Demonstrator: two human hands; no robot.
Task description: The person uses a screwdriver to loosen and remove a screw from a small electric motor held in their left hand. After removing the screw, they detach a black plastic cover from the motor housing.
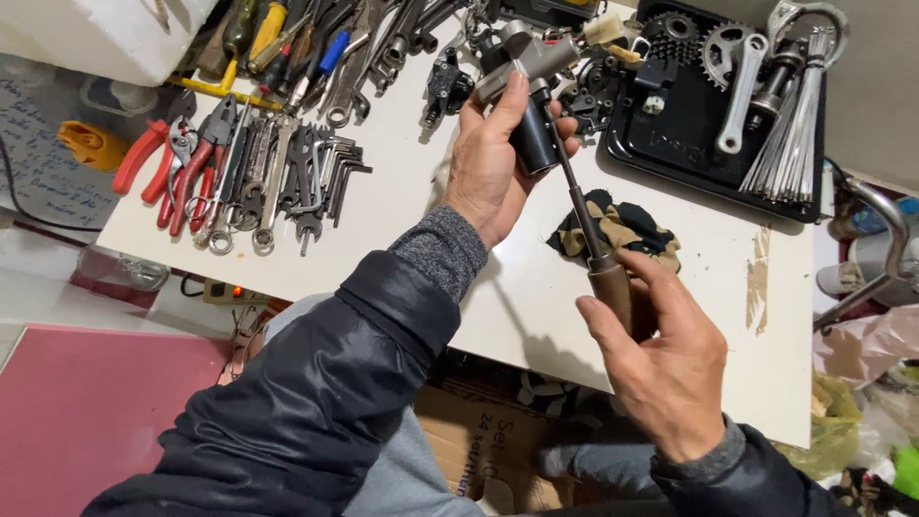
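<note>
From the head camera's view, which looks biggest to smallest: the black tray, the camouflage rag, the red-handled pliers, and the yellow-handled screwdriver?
1. Black tray, clearly the largest.
2. Camouflage rag and red-handled pliers look about alike; the pliers are longer, the rag broader.
3. Yellow-handled screwdriver, smallest, though partly cut off at the picture's edge.

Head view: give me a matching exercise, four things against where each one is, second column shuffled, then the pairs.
Things:
1. metal part
2. screwdriver handle
3. bundle of spokes
4. red-handled pliers

Places:
A. gripped in the right hand
B. lying on the black tray
C. held up in the left hand
D. at the left end of the white table, beside the wrenches

Pairs: 1-C, 2-A, 3-B, 4-D
</note>
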